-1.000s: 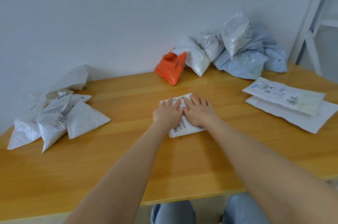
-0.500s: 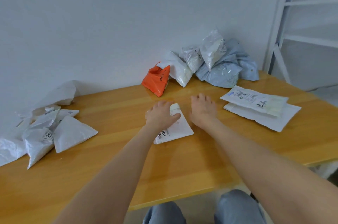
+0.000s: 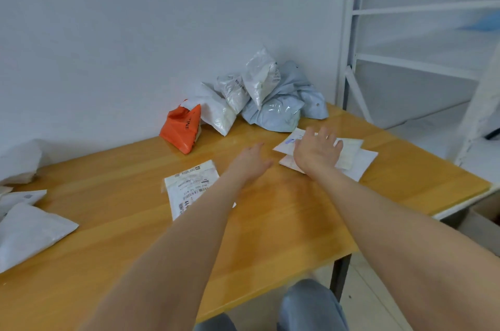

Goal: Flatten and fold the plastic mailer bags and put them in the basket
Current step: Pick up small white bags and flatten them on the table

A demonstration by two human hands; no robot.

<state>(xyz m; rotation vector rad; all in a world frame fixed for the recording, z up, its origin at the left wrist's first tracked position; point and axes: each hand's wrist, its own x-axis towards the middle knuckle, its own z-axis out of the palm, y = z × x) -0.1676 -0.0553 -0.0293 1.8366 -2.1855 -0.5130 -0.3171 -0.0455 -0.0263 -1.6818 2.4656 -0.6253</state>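
A flattened white mailer bag [image 3: 190, 187] with a shipping label lies on the wooden table [image 3: 284, 211], partly under my left forearm. My left hand [image 3: 250, 161] hovers to its right, fingers loosely apart, holding nothing. My right hand [image 3: 316, 152] is spread open over a stack of flat white mailers [image 3: 354, 160] at the right side of the table; whether it touches them I cannot tell. No basket is in view.
A heap of crumpled mailers stands at the back wall: an orange one [image 3: 181, 128], white ones [image 3: 232, 98] and pale blue ones [image 3: 278, 111]. More white folded bags [image 3: 29, 230] lie at the left edge. A white metal frame [image 3: 349, 60] stands right of the table.
Both hands left the flattened mailer and moved right, the right hand reaching over the flat stack. The camera view swung to the right.
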